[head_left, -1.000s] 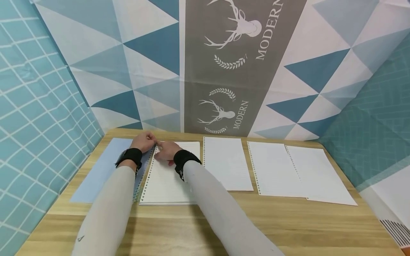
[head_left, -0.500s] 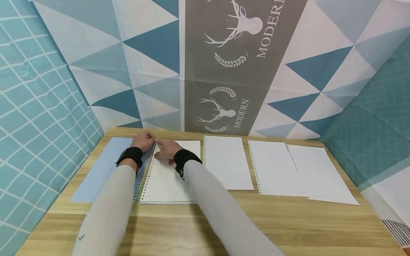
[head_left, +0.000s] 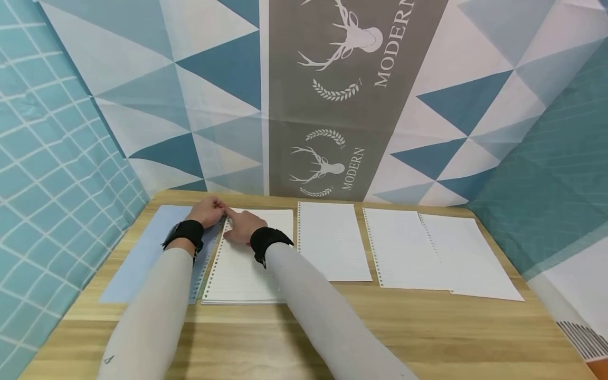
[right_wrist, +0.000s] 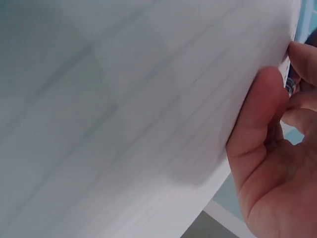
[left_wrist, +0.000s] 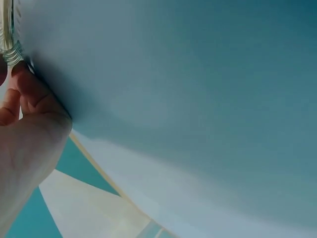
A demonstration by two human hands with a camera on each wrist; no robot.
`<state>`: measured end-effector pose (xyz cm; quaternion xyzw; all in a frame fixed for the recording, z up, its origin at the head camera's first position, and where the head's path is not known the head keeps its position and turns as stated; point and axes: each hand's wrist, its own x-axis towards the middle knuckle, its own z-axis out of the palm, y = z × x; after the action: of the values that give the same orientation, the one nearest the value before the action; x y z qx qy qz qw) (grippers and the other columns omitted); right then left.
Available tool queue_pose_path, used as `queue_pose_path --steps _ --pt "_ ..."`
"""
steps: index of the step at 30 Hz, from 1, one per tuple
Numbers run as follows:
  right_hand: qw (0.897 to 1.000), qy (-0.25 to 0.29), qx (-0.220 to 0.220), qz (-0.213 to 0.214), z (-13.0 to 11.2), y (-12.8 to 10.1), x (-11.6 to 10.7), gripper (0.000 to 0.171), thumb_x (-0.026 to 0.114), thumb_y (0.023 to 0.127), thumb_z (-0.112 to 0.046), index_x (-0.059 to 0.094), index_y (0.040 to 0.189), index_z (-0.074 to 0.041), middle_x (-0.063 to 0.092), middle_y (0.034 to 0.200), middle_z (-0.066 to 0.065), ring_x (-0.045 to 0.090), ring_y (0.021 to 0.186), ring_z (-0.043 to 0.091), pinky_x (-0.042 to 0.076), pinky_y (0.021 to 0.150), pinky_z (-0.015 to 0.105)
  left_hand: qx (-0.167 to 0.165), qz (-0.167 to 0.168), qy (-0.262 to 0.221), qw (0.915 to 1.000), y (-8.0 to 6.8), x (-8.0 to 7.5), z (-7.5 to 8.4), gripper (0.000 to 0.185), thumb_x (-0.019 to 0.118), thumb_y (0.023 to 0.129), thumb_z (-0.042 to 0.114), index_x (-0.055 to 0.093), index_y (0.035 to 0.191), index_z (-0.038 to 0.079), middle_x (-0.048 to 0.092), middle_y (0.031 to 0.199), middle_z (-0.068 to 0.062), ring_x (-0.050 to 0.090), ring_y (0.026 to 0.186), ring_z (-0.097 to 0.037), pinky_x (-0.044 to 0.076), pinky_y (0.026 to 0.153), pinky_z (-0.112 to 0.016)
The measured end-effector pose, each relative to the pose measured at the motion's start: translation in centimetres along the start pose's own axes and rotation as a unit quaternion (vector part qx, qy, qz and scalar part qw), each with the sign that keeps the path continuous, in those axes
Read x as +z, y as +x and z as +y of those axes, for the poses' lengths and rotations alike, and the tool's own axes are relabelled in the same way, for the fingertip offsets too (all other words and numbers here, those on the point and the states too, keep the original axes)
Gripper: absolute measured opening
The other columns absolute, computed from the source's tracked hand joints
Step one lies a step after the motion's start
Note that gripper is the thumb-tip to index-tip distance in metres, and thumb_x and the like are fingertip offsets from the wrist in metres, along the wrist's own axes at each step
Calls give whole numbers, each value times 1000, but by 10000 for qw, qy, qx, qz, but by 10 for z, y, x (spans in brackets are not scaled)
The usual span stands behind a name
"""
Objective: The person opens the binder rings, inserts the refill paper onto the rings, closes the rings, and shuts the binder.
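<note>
head view: a wooden tabletop (head_left: 332,338) sits against a wall covering of blue and white triangles with a grey deer strip. an open notebook lies at the far left, its blue cover (head_left: 142,253) folded out flat to the left and its lined page stack (head_left: 247,269) to the right, with a spiral binding (head_left: 207,264) between them. both arms in pale sleeves reach to the far top end of the binding. the left hand (head_left: 206,211) rests on the cover side with fingers curled toward the top of the spiral. the right hand (head_left: 243,226) lies on the top page, its forefinger stretched out to the same spot, nearly touching the left hand. to the right, three loose punched sheets lie flat: one sheet (head_left: 332,240) just beside the notebook, then a second (head_left: 404,248) overlapped at its right edge by a third (head_left: 470,258).

left wrist view: very close and blurred. the left hand (left_wrist: 25,134) curls its fingers at the end of the spiral binding (left_wrist: 10,44), touching it; the blue cover (left_wrist: 188,74) fills the rest.

right wrist view: the right hand (right_wrist: 272,163) has its thumb pressed on the edge of the lined page (right_wrist: 124,114), the other fingers curled behind that edge, so it pinches the page.
</note>
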<state>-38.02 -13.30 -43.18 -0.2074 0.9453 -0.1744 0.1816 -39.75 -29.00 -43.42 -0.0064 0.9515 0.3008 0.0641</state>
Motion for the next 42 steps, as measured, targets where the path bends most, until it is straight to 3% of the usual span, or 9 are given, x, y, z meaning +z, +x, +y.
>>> queue_pose_path --steps 4,8,16,22,26,29,31,36,42 --pt "9985 -483 -20 241 -3 0 6 72 58 101 -45 18 160 -47 55 144 5 65 94 16 48 63 30 110 -23 115 9999 -4 -4 1 35 43 102 18 57 127 -4 56 134 -29 54 118 -44 44 103 -55" --pt "9961 -818 72 335 -1 0 12 67 56 101 -49 22 159 -47 51 151 3 59 122 17 52 78 32 282 -55 249 9993 -8 -5 2 34 49 97 12 56 125 -7 58 120 -27 55 104 -39 47 94 -52" --pt "9939 -1009 182 416 -5 -14 10 62 51 104 -46 26 160 -42 48 150 7 63 116 19 54 83 32 781 230 812 9934 -16 2 4 29 61 97 9 52 121 -4 59 102 -23 55 89 -35 47 80 -47" --pt "9880 -1408 -141 622 -8 -34 15 57 51 104 -44 38 157 -30 48 146 10 63 109 22 55 79 33 1394 264 1467 9790 -30 11 9 18 55 99 6 62 113 -4 62 107 -26 57 95 -37 49 84 -50" --pt "9819 -1677 -489 734 -13 -68 19 60 57 99 -50 48 151 -21 54 141 9 59 122 24 56 87 37 1366 182 1841 9732 -46 15 16 38 52 102 9 55 136 -6 54 129 -35 55 117 -48 51 94 -59" --pt "9772 -1964 -579 552 -13 -105 18 70 58 96 -60 44 154 -24 54 146 7 55 131 26 53 98 41 1170 401 2081 9702 -54 18 22 53 55 102 14 43 150 -5 46 141 -37 51 126 -53 50 97 -64" --pt "9725 -2212 -550 469 -12 -127 18 74 58 93 -66 42 155 -28 53 149 4 53 134 26 50 101 43 1082 758 2148 9677 -55 20 23 52 58 101 17 47 147 -3 51 137 -37 56 119 -53 53 90 -64" --pt "9682 -2409 -502 443 -4 -157 24 78 60 87 -72 44 153 -33 52 147 2 52 133 25 48 99 44 1117 1567 2249 9552 -43 26 19 29 64 99 21 64 118 -1 66 97 -27 65 71 -41 55 60 -54" --pt "9626 -2541 -626 705 0 -159 39 69 60 89 -70 51 147 -34 53 140 3 52 125 22 47 94 43 868 1527 2619 9490 -36 32 23 31 63 98 20 62 122 0 66 96 -26 62 65 -40 55 57 -54"
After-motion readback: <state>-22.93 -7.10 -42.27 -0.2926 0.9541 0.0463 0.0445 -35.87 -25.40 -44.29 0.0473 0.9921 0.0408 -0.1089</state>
